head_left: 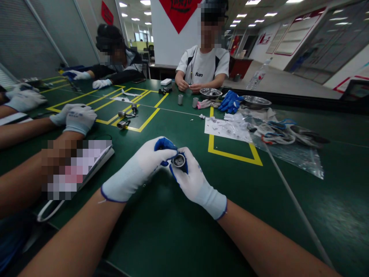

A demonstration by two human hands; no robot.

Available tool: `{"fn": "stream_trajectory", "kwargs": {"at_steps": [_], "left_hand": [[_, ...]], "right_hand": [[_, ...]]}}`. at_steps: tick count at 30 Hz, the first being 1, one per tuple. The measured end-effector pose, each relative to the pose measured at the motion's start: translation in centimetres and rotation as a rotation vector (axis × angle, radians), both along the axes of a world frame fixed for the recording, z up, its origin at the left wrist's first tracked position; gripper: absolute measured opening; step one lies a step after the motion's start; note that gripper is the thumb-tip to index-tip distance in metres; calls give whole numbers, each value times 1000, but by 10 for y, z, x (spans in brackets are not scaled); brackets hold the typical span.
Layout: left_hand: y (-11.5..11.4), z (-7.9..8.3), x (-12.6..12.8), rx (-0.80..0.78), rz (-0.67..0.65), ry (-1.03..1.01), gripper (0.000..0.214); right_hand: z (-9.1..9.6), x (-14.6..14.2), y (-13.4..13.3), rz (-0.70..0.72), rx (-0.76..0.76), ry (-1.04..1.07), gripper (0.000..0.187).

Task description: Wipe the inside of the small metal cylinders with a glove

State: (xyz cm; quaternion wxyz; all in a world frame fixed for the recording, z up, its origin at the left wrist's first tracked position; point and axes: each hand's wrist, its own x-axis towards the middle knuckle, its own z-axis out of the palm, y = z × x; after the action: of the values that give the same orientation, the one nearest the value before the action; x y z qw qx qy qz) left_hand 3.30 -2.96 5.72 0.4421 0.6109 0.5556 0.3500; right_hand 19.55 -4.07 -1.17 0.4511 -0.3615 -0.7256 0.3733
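The right hand [192, 177] was clamped on a metal cup [179, 161], which could drop below both hands if the left hand [151, 156], its grip unclear, pushed unevenly.

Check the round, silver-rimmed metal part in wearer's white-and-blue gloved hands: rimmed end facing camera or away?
Facing the camera: metal part shows its ring and recessed interior, gripped by right hand, left hand at its rim.

"What's at twelve o'clock?"
"A red banner [179, 21] on a white panel [164, 50]."
"Two?"
"Crumpled blue gloves [230, 102], and farther off, a clear bottle [256, 77]."
"Three?"
"A clear plastic bag [308, 162] on the table [325, 200]."
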Motion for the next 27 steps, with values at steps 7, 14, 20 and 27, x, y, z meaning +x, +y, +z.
{"fn": "stream_trajectory", "kwargs": {"at_steps": [7, 14, 20, 27], "left_hand": [[3, 13, -28, 114, 96, 741, 30], [3, 8, -30, -142, -93, 1176, 43], [3, 2, -20, -153, -121, 1220, 42], [2, 4, -16, -156, -116, 1191, 30]], "right_hand": [[0, -1, 2, -88, 9, 13, 10], [-4, -1, 4, -114, 5, 22, 18], [-5, -1, 4, -112, 28, 7, 18], [-5, 0, 4, -107, 8, -1, 17]]}}
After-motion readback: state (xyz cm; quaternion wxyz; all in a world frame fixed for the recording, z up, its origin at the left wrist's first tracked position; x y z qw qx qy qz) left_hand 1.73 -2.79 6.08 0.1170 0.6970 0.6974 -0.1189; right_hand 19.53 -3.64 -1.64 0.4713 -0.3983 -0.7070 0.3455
